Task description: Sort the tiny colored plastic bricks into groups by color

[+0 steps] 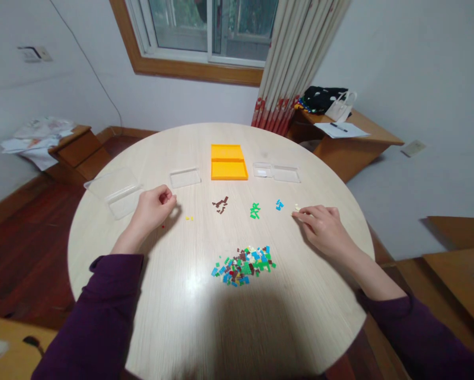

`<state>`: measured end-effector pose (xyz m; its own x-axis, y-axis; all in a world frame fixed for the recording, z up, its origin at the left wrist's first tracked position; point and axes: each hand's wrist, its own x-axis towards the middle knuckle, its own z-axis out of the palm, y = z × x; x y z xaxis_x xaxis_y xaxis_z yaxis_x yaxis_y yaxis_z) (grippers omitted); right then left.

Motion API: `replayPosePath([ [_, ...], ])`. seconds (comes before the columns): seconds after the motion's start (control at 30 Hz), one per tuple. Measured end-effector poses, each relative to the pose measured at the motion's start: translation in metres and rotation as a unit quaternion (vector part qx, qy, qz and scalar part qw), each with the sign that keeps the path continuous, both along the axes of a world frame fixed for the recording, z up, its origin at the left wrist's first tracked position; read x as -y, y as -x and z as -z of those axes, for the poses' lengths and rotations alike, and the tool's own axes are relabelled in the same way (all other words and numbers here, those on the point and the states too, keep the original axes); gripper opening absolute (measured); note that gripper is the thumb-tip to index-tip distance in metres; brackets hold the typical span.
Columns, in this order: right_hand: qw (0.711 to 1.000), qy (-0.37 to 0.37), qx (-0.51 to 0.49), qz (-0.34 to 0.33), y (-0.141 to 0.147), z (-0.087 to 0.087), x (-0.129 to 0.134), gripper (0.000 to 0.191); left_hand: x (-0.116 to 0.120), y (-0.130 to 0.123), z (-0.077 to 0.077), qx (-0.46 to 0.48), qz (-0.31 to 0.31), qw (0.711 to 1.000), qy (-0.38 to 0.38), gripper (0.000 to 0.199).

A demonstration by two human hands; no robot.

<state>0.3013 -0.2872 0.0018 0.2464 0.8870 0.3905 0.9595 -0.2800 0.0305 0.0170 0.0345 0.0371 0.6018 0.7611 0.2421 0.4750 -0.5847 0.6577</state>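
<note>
My left hand (154, 207) hovers over the left side of the table with its fingers curled into a pinch. Whatever it may hold is hidden. Below it are a tiny red piece (163, 227) and a few yellow bricks (189, 218). At the right, the fingertips of my right hand (321, 226) are pinched close to the table, beside a few cream bricks (296, 207); anything between them is too small to name. Blue bricks (279, 205), green bricks (255, 211) and brown bricks (221, 205) lie in separate groups. A mixed pile of small building bricks (243, 266) spreads nearer to me.
At the back of the round table (173, 327) stands an open yellow case (229, 170). Clear plastic boxes (185, 178) flank it, with an open one (286, 174) at right and a larger one (124, 200) at far left. A side desk (373, 132) holds a bag and paper.
</note>
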Motion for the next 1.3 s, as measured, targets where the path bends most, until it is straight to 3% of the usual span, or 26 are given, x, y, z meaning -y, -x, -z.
replayPosePath([
  [0.2,0.998,-0.053,0.008,-0.016,0.026,-0.012,-0.004,0.026,0.000,0.000,0.000,0.001,-0.001,1.000,0.003,0.015],
  [0.4,0.983,0.001,-0.087,-0.163,0.073,-0.020,-0.003,0.031,0.000,0.000,0.000,-0.003,-0.001,1.000,0.010,0.014],
  [0.5,0.973,0.027,-0.115,-0.197,0.085,-0.017,-0.003,0.032,0.000,0.000,0.000,-0.005,-0.003,1.000,0.016,0.014],
  [0.7,0.989,0.018,-0.083,-0.125,0.060,-0.003,-0.011,0.034,0.001,-0.001,-0.002,-0.008,-0.007,1.000,0.018,0.013],
  [0.93,0.999,0.027,-0.023,-0.024,0.014,-0.001,-0.041,0.033,-0.001,0.000,0.000,-0.004,-0.001,1.000,0.009,0.017],
  [1.1,0.999,-0.009,0.020,-0.044,0.017,-0.004,-0.046,0.030,-0.004,0.000,0.003,0.007,0.009,1.000,0.002,0.016],
  [1.3,0.990,-0.080,0.002,-0.115,0.051,-0.013,-0.030,0.025,-0.003,0.000,0.001,0.003,0.001,1.000,-0.001,0.016],
])
